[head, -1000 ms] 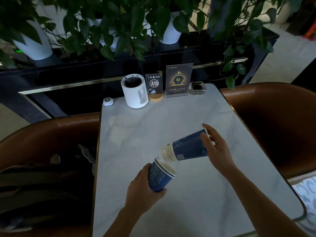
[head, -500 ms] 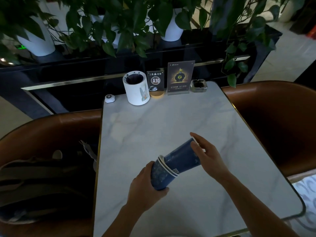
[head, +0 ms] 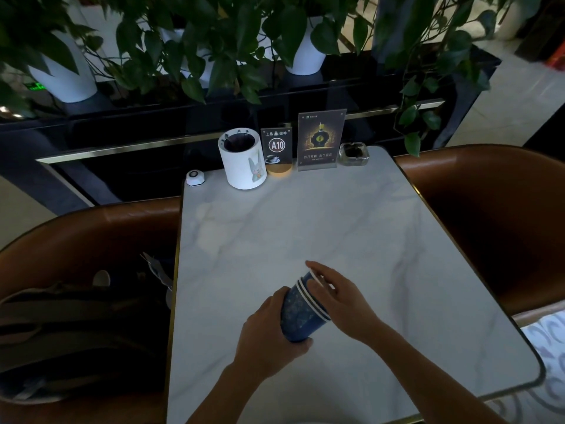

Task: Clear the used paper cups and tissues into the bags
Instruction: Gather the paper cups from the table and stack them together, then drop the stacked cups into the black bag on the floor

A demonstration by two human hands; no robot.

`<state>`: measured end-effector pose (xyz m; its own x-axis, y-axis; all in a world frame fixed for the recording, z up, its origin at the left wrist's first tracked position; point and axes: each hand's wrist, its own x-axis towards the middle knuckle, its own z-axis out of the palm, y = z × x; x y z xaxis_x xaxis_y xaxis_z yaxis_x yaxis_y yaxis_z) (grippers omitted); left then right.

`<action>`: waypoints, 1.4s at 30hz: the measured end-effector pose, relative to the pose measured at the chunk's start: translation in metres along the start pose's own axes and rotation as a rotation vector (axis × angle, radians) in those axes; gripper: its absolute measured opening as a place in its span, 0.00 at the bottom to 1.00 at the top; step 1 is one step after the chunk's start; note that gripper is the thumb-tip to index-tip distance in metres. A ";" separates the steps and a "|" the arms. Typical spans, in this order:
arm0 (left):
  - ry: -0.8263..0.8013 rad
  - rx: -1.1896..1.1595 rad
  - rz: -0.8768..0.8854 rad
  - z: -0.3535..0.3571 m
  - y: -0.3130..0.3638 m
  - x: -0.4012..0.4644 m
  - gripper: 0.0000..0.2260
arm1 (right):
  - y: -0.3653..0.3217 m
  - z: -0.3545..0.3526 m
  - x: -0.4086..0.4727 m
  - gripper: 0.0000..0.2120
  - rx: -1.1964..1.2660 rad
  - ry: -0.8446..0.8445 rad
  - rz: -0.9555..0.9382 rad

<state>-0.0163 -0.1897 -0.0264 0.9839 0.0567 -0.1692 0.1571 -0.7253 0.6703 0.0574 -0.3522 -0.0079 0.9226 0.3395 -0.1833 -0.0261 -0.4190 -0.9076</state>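
A stack of blue paper cups (head: 301,313) with white rims is nested together and held tilted over the near middle of the white marble table (head: 336,228). My left hand (head: 269,335) wraps around the base of the stack. My right hand (head: 342,296) lies over the rims at the open end, fingers pressed on the cups. A dark bag (head: 70,332) sits on the brown seat at the left, below table level. No tissues are visible.
At the table's far edge stand a white cylinder holder (head: 243,159), an A10 sign (head: 276,148), an advert stand (head: 321,139), a glass ashtray (head: 354,153) and a small white call button (head: 195,178). Brown seats (head: 495,215) flank the table; potted plants hang behind.
My right hand pushed its cup fully into the cup in my left hand, so the two separate cups are now one nested stack. Both hands drew closer together.
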 end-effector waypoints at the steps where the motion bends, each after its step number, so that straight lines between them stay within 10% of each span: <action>1: -0.001 -0.001 0.004 0.000 0.001 0.000 0.34 | 0.000 0.004 -0.001 0.17 -0.007 -0.017 -0.006; 26: -0.251 -0.083 0.040 -0.018 -0.014 -0.021 0.28 | 0.017 0.003 -0.063 0.11 0.230 0.228 0.130; 42: -0.266 -0.726 -0.224 -0.002 -0.071 -0.130 0.18 | 0.009 0.048 -0.217 0.19 0.321 0.212 0.394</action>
<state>-0.1553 -0.1441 -0.0502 0.8836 -0.0840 -0.4607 0.4544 -0.0838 0.8869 -0.1614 -0.3887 0.0056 0.8755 0.0181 -0.4828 -0.4709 -0.1912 -0.8612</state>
